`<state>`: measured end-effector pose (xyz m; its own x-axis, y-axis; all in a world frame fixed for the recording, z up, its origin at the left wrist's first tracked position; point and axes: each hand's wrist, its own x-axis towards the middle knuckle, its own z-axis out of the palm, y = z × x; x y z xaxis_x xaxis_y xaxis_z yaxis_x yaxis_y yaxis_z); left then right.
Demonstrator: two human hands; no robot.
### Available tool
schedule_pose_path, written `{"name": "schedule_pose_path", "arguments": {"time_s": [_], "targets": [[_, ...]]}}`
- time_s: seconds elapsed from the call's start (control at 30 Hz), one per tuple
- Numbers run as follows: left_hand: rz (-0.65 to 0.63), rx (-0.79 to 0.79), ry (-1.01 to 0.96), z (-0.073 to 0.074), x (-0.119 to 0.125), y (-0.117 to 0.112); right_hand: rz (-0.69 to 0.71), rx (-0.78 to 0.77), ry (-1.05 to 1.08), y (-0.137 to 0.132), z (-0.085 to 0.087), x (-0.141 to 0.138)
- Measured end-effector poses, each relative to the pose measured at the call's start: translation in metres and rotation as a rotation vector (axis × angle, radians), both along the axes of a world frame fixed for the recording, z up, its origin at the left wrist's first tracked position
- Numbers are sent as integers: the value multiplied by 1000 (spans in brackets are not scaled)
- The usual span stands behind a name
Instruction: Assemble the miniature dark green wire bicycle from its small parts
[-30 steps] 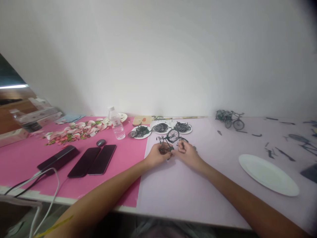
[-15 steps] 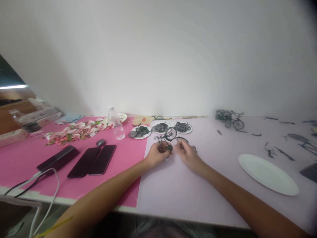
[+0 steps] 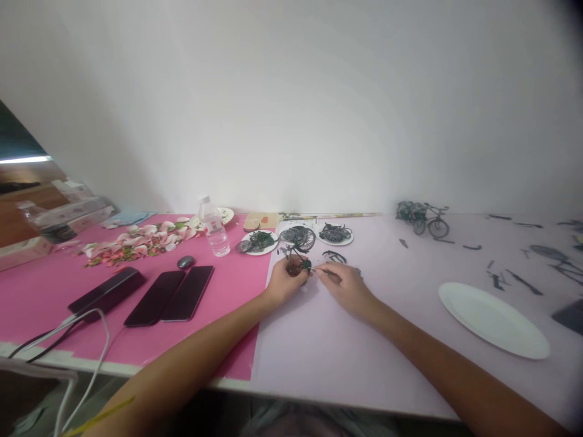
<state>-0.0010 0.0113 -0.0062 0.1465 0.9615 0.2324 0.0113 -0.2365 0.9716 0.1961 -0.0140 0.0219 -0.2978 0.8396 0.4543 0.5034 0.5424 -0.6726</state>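
Note:
My left hand [image 3: 283,284] is closed around a small dark green model bicycle [image 3: 298,250], whose spoked wheel sticks up above my fingers. My right hand [image 3: 345,284] rests on the pale table beside it, fingers pinched on a thin pin-like part that points at the bicycle's frame. A loose dark curved piece [image 3: 334,257] lies just beyond my right fingers. Three small white plates hold bicycle parts behind my hands: a left parts plate [image 3: 257,242], a middle parts plate [image 3: 288,235], and a right parts plate [image 3: 335,234].
A water bottle [image 3: 214,227], pink petals [image 3: 136,239], a mouse [image 3: 185,261], two phones [image 3: 172,295] and a black box with cables lie on the pink mat. A finished model bicycle [image 3: 426,220], loose parts [image 3: 512,279] and a white oval plate [image 3: 492,318] are on the right.
My left hand has tilted the model bicycle to the left and away, so its wheel now sits further back. My right hand has shifted slightly and its fingers reach toward the frame.

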Motion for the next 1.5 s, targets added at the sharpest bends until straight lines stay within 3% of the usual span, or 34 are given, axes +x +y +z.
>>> {"name": "schedule_pose_path", "arguments": {"time_s": [0.97,1.23,1.37,1.5], "targets": [[11,120,136,-13,1,-1,-47,72,-68,5,-10,1],[16,95,172,-10,2,-2,-81,-107,-123,-4,-6,0],[47,93,192,-7,3,-2,-43,-108,-148,-8,0,1],[54,115,210,-6,2,-3,-41,-88,-126,-5,-4,2]]}}
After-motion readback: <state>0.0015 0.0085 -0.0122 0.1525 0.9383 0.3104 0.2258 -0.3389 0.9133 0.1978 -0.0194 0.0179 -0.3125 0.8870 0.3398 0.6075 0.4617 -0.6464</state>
